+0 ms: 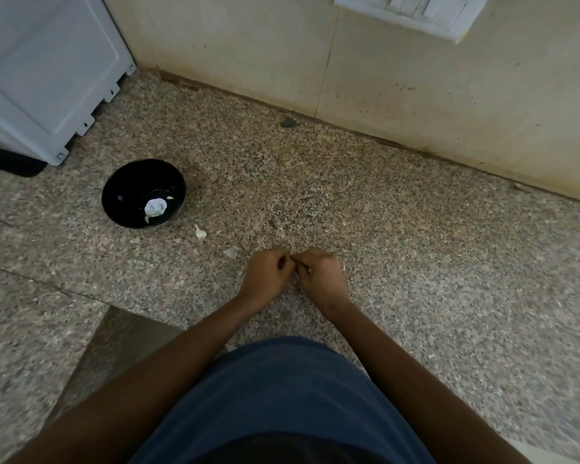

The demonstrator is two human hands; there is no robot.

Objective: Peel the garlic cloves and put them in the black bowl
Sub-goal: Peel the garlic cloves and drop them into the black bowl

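Observation:
The black bowl (121, 192) stands on the speckled granite counter (416, 246) at the left, with white garlic (155, 207) inside it. A loose garlic clove (200, 232) lies just right of the bowl. A scrap of peel (231, 252) lies nearer my hands. My left hand (265, 272) and my right hand (322, 274) meet at the counter's middle, fingers curled, pinching a small garlic clove (293, 259) between them. The clove is almost wholly hidden by my fingers.
A grey-white appliance (47, 68) stands at the back left, close behind the bowl. A tiled wall (382, 78) bounds the counter at the back, with a white switch plate (412, 11) high on it. The counter's front edge steps down at the lower left.

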